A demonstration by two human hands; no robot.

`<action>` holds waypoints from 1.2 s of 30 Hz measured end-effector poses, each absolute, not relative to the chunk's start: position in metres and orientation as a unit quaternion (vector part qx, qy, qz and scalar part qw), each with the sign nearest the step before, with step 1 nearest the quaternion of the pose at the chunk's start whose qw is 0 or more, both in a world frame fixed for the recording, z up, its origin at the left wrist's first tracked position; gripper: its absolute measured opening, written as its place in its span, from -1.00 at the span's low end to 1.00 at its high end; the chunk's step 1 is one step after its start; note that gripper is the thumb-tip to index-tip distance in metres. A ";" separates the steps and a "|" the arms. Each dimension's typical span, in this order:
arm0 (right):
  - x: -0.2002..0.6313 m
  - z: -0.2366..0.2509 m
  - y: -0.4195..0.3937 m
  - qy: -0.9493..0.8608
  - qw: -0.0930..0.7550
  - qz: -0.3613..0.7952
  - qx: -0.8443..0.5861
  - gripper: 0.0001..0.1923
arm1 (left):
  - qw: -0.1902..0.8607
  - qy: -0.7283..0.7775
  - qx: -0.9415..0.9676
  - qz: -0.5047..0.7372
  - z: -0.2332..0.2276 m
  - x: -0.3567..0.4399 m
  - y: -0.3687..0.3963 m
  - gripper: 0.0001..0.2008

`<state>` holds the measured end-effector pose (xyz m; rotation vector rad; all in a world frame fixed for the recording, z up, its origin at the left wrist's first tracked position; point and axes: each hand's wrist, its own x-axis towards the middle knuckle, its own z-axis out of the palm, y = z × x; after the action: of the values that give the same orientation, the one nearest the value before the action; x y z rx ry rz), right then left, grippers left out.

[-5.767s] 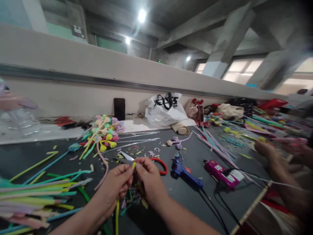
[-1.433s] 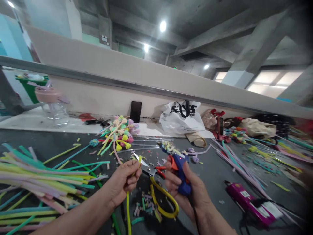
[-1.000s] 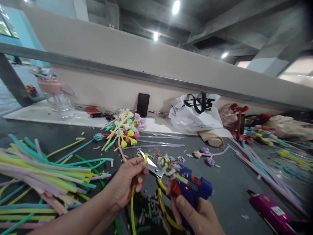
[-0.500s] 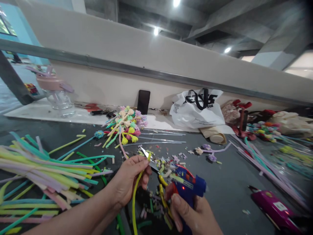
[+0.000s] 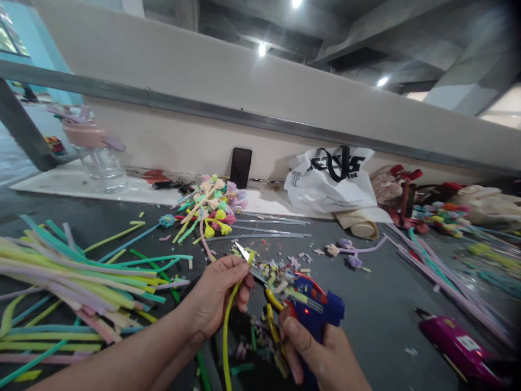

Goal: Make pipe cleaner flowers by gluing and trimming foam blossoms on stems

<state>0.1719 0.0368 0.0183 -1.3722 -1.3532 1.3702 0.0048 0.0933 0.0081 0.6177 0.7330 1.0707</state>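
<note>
Left hand point(image 5: 217, 296) pinching a yellow pipe cleaner point(image 5: 226, 326), right hand point(image 5: 321, 355) gripping the blue glue gun point(image 5: 315, 309): gluing step, nozzle likely needing the tip.

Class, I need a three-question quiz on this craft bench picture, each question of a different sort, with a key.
1. True or false: the left hand pinches a yellow pipe cleaner.
2. What does the right hand grip? A) pink glue gun B) blue glue gun C) phone
3. Fill in: the scissors lying between the hands have ____ handles.

Key: 1 true. 2 B, the blue glue gun; the pink glue gun lies apart on the table. 3 yellow.
</note>
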 end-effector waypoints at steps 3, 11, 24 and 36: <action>0.172 0.018 0.038 -0.539 0.374 0.523 -0.544 -0.55 | 0.751 0.328 0.291 0.493 0.006 0.004 0.094 -0.82; 0.169 0.021 0.037 -0.545 0.362 0.507 -0.562 -0.54 | 0.748 0.333 0.296 0.493 0.010 0.004 0.094 -0.80; 0.167 0.024 0.036 -0.527 0.370 0.519 -0.562 -0.53 | 0.754 0.331 0.298 0.483 0.009 0.003 0.095 -0.80; 0.166 0.030 0.036 -0.507 0.401 0.506 -0.571 -0.54 | 0.759 0.324 0.304 0.476 0.007 0.003 0.095 -0.81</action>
<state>0.1657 0.0365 0.0305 -1.4426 -1.2826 1.2799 0.0030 0.0946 0.0074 0.6624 0.7049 1.0372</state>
